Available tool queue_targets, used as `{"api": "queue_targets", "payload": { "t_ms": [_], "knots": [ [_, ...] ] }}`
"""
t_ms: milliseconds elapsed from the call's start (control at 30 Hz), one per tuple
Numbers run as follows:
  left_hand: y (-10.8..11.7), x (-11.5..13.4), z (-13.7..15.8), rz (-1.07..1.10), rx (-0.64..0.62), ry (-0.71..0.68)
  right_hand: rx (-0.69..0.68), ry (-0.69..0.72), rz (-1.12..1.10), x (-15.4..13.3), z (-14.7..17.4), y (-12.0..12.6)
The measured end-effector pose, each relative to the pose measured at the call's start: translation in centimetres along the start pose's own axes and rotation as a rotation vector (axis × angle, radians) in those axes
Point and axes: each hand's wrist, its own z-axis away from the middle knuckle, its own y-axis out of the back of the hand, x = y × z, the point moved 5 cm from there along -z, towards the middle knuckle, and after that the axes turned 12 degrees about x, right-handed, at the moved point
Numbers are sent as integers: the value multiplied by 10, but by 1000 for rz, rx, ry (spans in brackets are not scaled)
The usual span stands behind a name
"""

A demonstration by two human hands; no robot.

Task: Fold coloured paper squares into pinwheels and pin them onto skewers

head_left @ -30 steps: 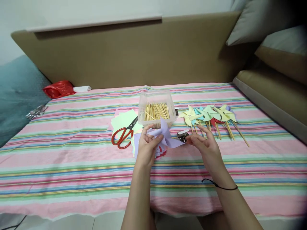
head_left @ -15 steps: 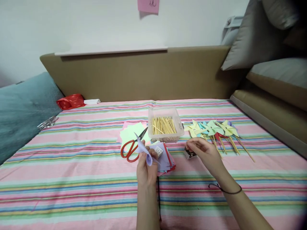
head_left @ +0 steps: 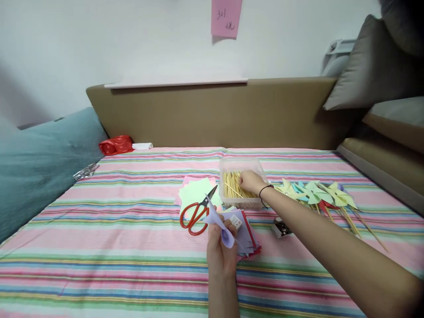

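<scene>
My left hand (head_left: 222, 247) is closed on a folded purple paper pinwheel (head_left: 227, 237), its points curled inward, above a stack of purple and red paper squares (head_left: 247, 236). My right hand (head_left: 252, 182) reaches into a clear plastic box (head_left: 241, 202) of thin wooden sticks (head_left: 232, 182). Its fingers are curled down among the sticks, and the fingertips are hidden. Red-handled scissors (head_left: 198, 214) lie beside the left hand on pale green and pink paper sheets (head_left: 195, 191). A small box of dark pins (head_left: 281, 227) sits beneath my right forearm.
Several paper pinwheels on sticks (head_left: 314, 193) lie to the right, partly behind my right arm. The striped cloth (head_left: 132, 238) covers the surface. A red plastic bag (head_left: 116, 145) and a shiny silvery item (head_left: 86, 171) are at the left. Grey cushions (head_left: 353, 66) stand at the right.
My right hand has moved from the small pin box up and left into the box of sticks. The left hand still holds the purple pinwheel. The whole view has shifted a little.
</scene>
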Motion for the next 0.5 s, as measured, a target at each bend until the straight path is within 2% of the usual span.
{"api": "queue_targets", "payload": {
  "t_ms": [133, 300, 400, 500],
  "knots": [
    [1, -3, 2, 17, 5, 17, -69, -88, 30, 7, -6, -12],
    [-3, -8, 5, 32, -11, 55, -143, -168, -75, 12, -6, -23],
    [-3, -9, 5, 46, -8, 65, -99, -192, -197, 15, -8, -19],
    [-1, -10, 3, 42, -13, 63, 48, -180, -364, 13, -9, 3]
  ]
}}
